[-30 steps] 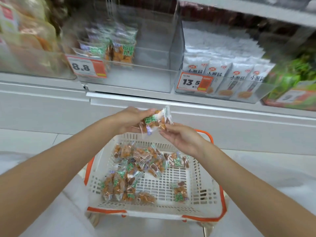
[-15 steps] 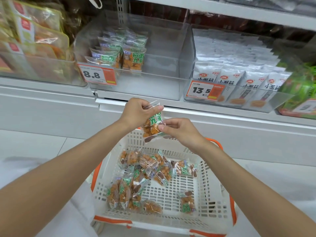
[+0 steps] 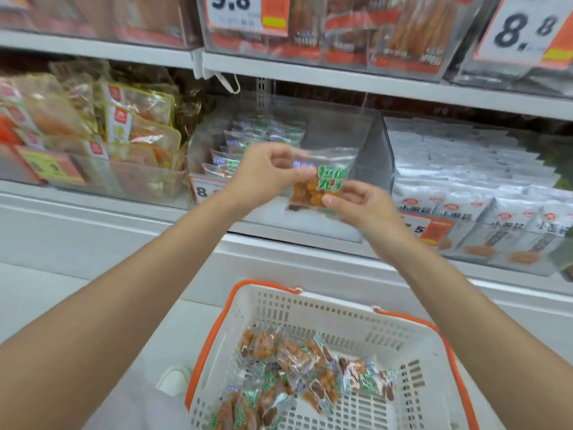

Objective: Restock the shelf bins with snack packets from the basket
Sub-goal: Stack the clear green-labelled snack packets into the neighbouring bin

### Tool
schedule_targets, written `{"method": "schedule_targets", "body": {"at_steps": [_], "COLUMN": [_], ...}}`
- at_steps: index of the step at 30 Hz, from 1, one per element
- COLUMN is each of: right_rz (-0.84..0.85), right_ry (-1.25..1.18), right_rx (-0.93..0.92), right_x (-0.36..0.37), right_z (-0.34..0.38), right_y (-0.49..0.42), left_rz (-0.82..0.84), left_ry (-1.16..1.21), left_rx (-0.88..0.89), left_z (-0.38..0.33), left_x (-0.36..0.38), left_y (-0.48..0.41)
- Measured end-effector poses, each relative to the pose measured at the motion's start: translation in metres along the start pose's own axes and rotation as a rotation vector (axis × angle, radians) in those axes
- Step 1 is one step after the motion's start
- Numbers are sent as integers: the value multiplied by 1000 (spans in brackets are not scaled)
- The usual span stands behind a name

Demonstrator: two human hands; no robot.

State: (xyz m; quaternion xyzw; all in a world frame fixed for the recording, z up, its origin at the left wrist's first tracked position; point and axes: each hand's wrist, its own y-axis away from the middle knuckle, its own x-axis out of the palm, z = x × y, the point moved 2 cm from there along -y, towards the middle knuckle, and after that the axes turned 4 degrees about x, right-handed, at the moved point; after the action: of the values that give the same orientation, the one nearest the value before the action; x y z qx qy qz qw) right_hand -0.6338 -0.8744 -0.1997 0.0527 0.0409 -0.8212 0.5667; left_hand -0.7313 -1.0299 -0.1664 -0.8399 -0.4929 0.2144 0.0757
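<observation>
Where the packet (image 3: pixel 319 184) was: raised between both hands, in front of the bin (image 3: pixel 373 156), well above the basket (image 3: pixel 325 315), not yet inside the bin.
Left hand (image 3: pixel 263 175): pinched the packet's upper left edge between thumb and fingers.
Right hand (image 3: pixel 362 206): pinched its lower right corner, fingers curled beneath.
Bin: clear, on the middle shelf; a row (image 3: pixel 248 141) of the same green-labelled packets stood along its left side, and its right side looked bare.
Basket: white with an orange rim, below the arms; a heap (image 3: pixel 294 367) of loose packets lay on its floor.
Done: part of the bin was stocked, judging by the row.
Left: this packet had to go in, then the whole heap; I judged the job nearer its middle than its end.
Neighbours: white packs (image 3: pixel 465 181) filled the bin to the right; yellow-edged bags (image 3: pixel 139 125) sat to the left.
</observation>
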Motion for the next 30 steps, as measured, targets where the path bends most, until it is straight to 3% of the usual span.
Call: {"method": "schedule_targets", "body": {"at_steps": [4,10,14,23,30], "right_rz": [-21,85,143,83,100], "right_ry": [158,595,788,537,593], "right_rx": [-83,206,266,374,376], "right_x": [11,40,50,61,61], "right_z": [28,3,0,-14,-16], "right_y": [-55,-114,-128,-146,-147], "left_rz": [55,259,231,72,84], "left_ry": [-134,-662,-737,-674,-675], "left_rx": [45,-22,-33,-33,-53], "left_z": [0,53,74,90,86], "left_x": [-29,-45,-47,-50,-50], "left_y": [-57,-96,-101,-98,-96]}}
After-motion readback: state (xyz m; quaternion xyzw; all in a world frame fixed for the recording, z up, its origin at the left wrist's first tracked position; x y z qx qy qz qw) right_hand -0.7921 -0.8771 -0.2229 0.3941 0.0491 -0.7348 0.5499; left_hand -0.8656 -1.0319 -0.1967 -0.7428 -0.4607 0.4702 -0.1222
